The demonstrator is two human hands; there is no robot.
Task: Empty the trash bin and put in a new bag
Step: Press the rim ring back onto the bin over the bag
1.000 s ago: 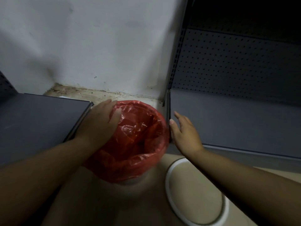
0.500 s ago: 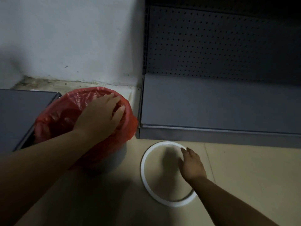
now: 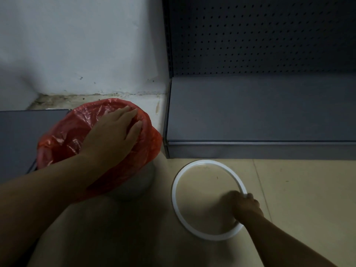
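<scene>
Reaching lower now, right hand (image 3: 243,206) is closing around the white ring (image 3: 174,191) lying on the floor; left hand (image 3: 113,135) is pressing flat, fingers spread, on the bin's (image 3: 138,184) red bag (image 3: 63,132).

I see two bare forearms, no sleeves, watch or rings showing; my left hand (image 3: 113,135) and right hand (image 3: 243,206) wear no gloves.

The scene is dim and slightly grainy, with soft light coming from the left, brightest on the white wall (image 3: 81,45). The perforated shelf back (image 3: 269,35) at far right sinks into darkness. Broad soft shadows spread on the floor (image 3: 298,189) near the forearms. Straight edges bow toward the frame borders.
</scene>
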